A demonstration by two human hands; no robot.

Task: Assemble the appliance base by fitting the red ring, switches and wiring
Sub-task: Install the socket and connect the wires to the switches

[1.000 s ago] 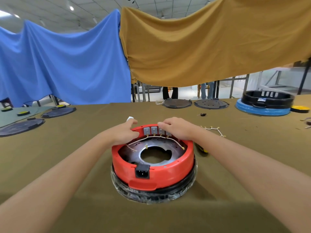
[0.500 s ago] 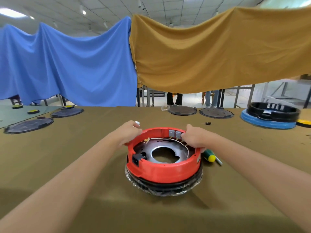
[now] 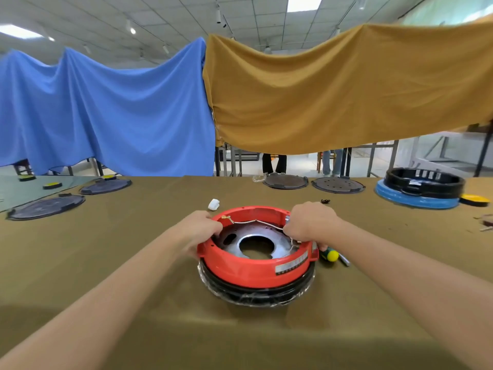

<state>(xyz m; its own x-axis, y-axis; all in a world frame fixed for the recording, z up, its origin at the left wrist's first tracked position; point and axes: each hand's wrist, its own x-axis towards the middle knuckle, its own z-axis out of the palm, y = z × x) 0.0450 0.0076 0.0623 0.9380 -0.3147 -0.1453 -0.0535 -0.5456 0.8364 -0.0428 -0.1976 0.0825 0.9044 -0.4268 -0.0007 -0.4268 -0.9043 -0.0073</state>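
Note:
The red ring sits on a black, plastic-wrapped appliance base at the table's middle. A metal plate with a round hole lies inside it, and a pale wire runs across the far inner side. A silver label strip faces me at the front right. My left hand grips the ring's left rim. My right hand grips the right rim, fingers curled over the edge by the wire. The switches are hidden behind my right hand.
A green and yellow screwdriver lies just right of the ring. A small white part and a small black part lie behind it. Dark round plates and a black base on a blue ring stand along the far edge.
Both hands have turned the ring on the base: the socket went from the front round to the left and out of sight, and the label strip now faces me.

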